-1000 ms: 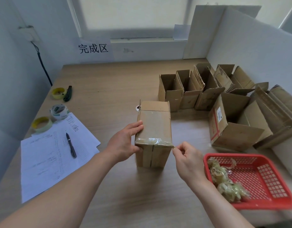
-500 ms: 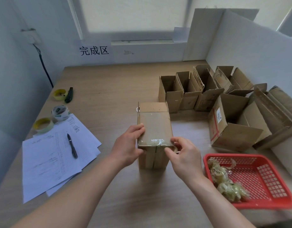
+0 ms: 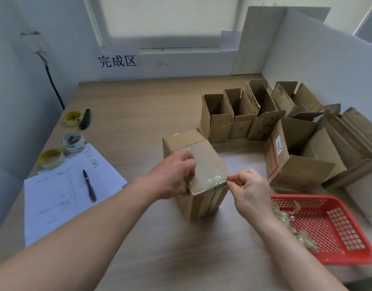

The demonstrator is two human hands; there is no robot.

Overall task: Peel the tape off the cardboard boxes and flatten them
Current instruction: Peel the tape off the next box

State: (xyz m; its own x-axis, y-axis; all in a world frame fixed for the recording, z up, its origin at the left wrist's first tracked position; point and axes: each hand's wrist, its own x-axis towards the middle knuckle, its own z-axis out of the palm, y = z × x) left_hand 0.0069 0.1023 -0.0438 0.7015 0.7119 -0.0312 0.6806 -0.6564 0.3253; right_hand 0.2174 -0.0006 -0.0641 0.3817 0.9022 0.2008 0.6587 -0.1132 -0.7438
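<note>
Head-view footage shows a taped cardboard box [image 3: 198, 171] standing on the wooden table [image 3: 139, 114], just beside the red basket [image 3: 331, 225]; it is steadied by the left hand [image 3: 173, 175], whose curled fingers grip its upper left edge; the clear tape [image 3: 214, 180] at the near top edge is pinched between thumb and forefinger of the right hand [image 3: 249, 189], at the box's right corner, with the other fingers curled in; only a wrinkled end looks lifted, so peeling on this box is judged barely begun, and the tape across the top appears to remain stuck; crumpled tape scraps [image 3: 294, 227] are seen in the basket, which suggests some peeling is already done; several open boxes [image 3: 239, 116] are seen standing behind and to the right, none visibly flattened with certainty; flattening is therefore judged to be left; tape rolls [image 3: 72, 140], a pen [image 3: 89, 185] and papers [image 3: 61, 192] are laid to the left.
</note>
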